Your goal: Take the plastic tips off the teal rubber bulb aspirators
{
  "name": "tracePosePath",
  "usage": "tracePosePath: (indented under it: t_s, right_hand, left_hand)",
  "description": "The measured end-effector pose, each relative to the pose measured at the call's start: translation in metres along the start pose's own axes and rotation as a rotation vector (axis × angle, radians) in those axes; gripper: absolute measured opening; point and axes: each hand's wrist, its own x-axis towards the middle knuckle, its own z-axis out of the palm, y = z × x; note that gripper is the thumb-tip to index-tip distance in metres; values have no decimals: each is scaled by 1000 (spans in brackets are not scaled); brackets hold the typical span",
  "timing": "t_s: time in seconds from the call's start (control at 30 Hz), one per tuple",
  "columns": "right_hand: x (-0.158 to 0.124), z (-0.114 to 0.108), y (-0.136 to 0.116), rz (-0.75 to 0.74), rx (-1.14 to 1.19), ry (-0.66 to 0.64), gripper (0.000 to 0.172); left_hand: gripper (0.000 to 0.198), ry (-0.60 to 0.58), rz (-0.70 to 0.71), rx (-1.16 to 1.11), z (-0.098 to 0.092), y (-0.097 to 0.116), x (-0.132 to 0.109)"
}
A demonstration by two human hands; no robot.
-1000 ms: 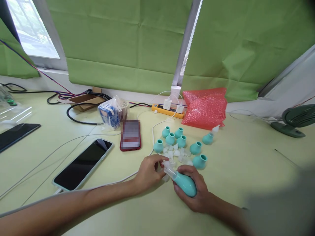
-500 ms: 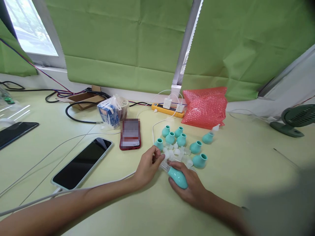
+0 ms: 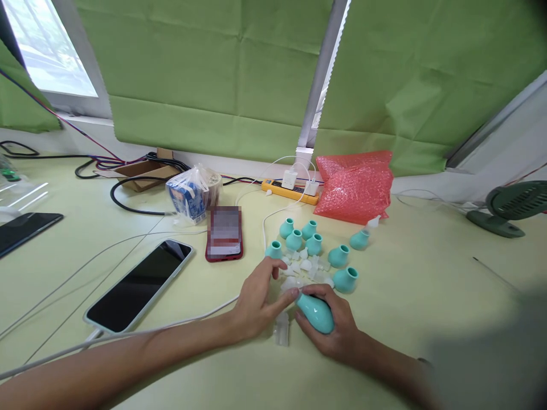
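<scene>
My right hand (image 3: 331, 327) is wrapped round a shiny teal bulb (image 3: 317, 312), its narrow end pointing up and left. My left hand (image 3: 258, 302) has its thumb stretched to the bulb's narrow end and its index finger apart, with nothing seen between them. Below the thumb, a clear plastic piece (image 3: 281, 329) lies on the table. Beyond the hands is a loose pile of small translucent pieces (image 3: 305, 265). Several open-topped teal bulbs (image 3: 314, 244) stand around the pile. One teal bulb with a clear tip (image 3: 359, 239) leans at the right.
Two phones (image 3: 139, 286) (image 3: 224, 233) lie left of the pile, and another dark phone (image 3: 28, 230) at far left. Behind are a bagged blue box (image 3: 190, 196), a yellow power strip (image 3: 290, 191) and a red bubble-wrap bag (image 3: 354, 187). A green fan (image 3: 515, 202) stands right. White cables cross the left side.
The clear piece that was at the bulb's narrow end now lies on the table below my left hand. My left fingers have spread, and the thumb has moved right to the bulb.
</scene>
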Motion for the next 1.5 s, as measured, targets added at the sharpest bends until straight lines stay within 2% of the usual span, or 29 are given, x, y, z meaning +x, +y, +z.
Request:
tracePosePath:
  t_s: [0.03,0.1,0.17,0.2,0.23,0.27,0.3,0.37,0.47,0.6,0.7,0.77,0.87,0.93,1.03,1.1,1.3,1.5]
  right_hand:
    - [0,0,0,17,7,28,31]
    - [0,-2,1,57,52,86,30]
    - [1,-3,1,91,133,106,26]
    - [1,-4,1,101,172,106,25]
    - [1,-5,1,109,203,102,25]
    - [1,-5,1,112,226,99,26]
    - [0,-5,1,109,242,98,27]
    - [-2,-5,2,102,260,100,29]
    - [-3,-5,4,111,280,96,30]
    - [-1,-5,5,54,244,105,32]
    - [4,-2,4,-133,182,169,35]
    - [7,0,5,-222,169,187,37]
    - [7,-1,8,-295,93,185,36]
    - [5,-5,11,-403,-32,148,35]
    - [0,-12,15,-583,-215,19,33]
    - [-1,-15,16,-604,-223,-35,32]
    - [0,-13,20,-485,-110,35,28]
    - [1,-11,21,-509,-152,50,26]
  left_hand:
    - [21,55,104,34,1,0,-3]
    - [16,114,450,77,3,-1,-9]
    - [17,60,873,170,7,-2,-15]
    - [19,14,1027,261,9,-3,-17]
    - [21,-33,1113,365,11,-3,-18]
    - [21,-79,1129,469,13,-4,-18]
    - [20,-120,1070,562,14,-5,-17]
    - [16,-184,836,671,16,-7,-14]
    - [7,-236,520,708,17,-11,-7]
    - [20,-283,377,650,14,-13,-4]
    - [11,-250,237,453,12,-7,-5]
    - [9,-190,70,248,12,-1,-7]
    - [6,-110,-178,-132,12,9,-13]
    - [12,-86,-252,-320,13,14,-17]
    - [20,-110,-291,-380,13,16,-21]
    - [19,-114,-271,-342,12,16,-20]
    - [19,-58,39,-112,7,8,-10]
    - [22,-68,261,105,9,-1,-7]
